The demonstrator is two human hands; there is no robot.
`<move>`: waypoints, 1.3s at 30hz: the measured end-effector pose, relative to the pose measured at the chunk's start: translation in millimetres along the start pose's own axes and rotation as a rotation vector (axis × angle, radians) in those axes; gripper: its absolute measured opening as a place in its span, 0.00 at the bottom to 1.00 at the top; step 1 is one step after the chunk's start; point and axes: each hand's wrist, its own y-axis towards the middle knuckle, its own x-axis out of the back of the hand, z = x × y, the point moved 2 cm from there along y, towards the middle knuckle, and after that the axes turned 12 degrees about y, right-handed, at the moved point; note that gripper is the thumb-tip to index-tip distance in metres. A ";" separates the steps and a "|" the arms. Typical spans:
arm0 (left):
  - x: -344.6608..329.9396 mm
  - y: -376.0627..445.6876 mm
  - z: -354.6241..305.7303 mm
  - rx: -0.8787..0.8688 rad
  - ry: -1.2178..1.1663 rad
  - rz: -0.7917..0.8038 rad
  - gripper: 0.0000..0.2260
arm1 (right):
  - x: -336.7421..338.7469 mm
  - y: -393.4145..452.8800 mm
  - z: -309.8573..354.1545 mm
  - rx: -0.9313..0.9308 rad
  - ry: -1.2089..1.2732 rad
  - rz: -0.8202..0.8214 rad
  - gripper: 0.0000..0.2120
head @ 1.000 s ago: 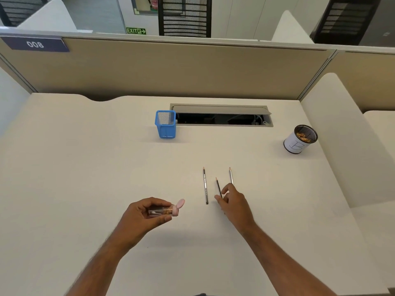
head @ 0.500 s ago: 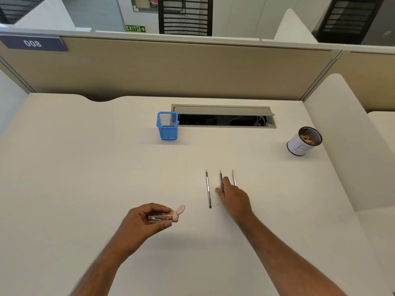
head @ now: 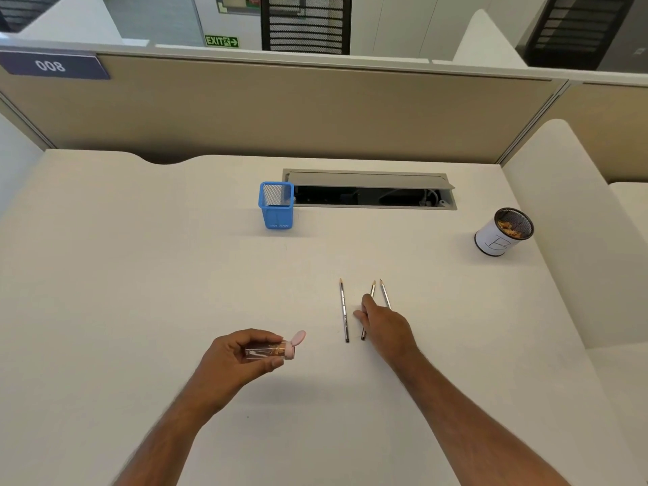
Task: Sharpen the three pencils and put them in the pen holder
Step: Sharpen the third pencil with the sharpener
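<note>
Three pencils (head: 344, 310) lengthwise, tips pointing away, right hand (head: 384, 326) fingers on middle one, left hand (head: 238, 359) gripping sharpener (head: 271, 350).

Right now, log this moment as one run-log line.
left hand: holds sharpener, lid open | right hand: on middle pencil | pencils on desk: three | pen holder: no pencils

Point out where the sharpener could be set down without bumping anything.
Bare desk spreads wide left of the blue pen holder and the left hand. Another free patch lies between the holder and the pencil tips. It is crowded where the right hand rests on the three pencils.
</note>
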 end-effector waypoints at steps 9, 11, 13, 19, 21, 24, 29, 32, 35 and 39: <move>-4.6 -1.6 0.3 -0.011 -0.015 0.004 0.13 | -0.6 -0.9 22.2 0.042 -0.056 -0.013 0.20; -5.6 -2.3 0.1 -0.013 -0.015 0.004 0.13 | -1.5 0.5 28.5 0.054 -0.088 0.047 0.21; -5.9 -3.1 0.2 -0.016 -0.010 0.002 0.13 | -1.8 1.0 34.7 0.053 -0.122 0.098 0.20; -7.9 -5.2 0.0 -0.024 -0.015 -0.002 0.14 | 3.9 -7.0 47.2 0.007 -0.143 0.117 0.13; -7.9 -5.8 -0.2 -0.016 -0.040 -0.002 0.14 | 6.7 -16.5 47.7 -0.013 -0.032 0.118 0.11; -11.6 -5.1 -2.1 -0.023 -0.041 0.016 0.13 | 17.0 -37.4 43.0 -0.143 0.387 0.195 0.11; -19.1 -4.1 -8.3 -0.028 -0.036 0.019 0.13 | 35.2 -73.6 32.1 -0.235 0.899 0.255 0.03; -25.5 -2.5 -11.8 -0.033 -0.029 -0.002 0.13 | 51.1 -91.1 24.6 -0.220 1.006 0.195 0.01; -31.8 -1.6 -16.0 -0.052 -0.007 -0.051 0.13 | 67.6 -102.5 18.4 -0.177 1.039 0.156 0.03; -39.8 -0.6 -22.4 -0.075 -0.017 -0.064 0.13 | 85.6 -110.1 12.3 -0.111 0.962 0.127 0.04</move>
